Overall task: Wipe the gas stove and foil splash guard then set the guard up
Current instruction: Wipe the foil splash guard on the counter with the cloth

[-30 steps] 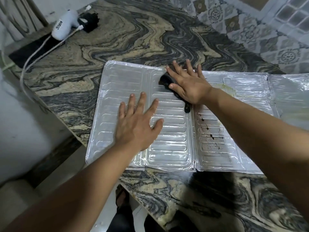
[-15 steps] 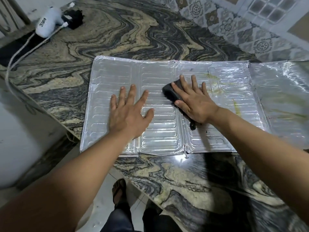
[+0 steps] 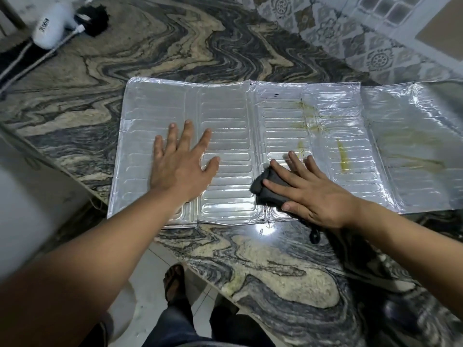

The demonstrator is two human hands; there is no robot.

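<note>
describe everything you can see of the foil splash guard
The foil splash guard is a silvery, shiny sheet of hinged panels embossed with rows of rounded bars, lying unfolded and flat on the marbled countertop, its near edge by the counter's front. Yellowish streaks mark its right panels, and a few small dark specks sit near the far edge. The left hand presses flat on it; the right hand presses a dark cloth against it.

Left hand (image 3: pixel 179 169): palm down, fingers straight and spread, pressed flat, forearm extended from near-left bench edge. Right hand (image 3: pixel 310 194): palm down, fingers straight, pressing dark cloth (image 3: pixel 269 187) flat near front bench edge; forearm enters from right.
</note>
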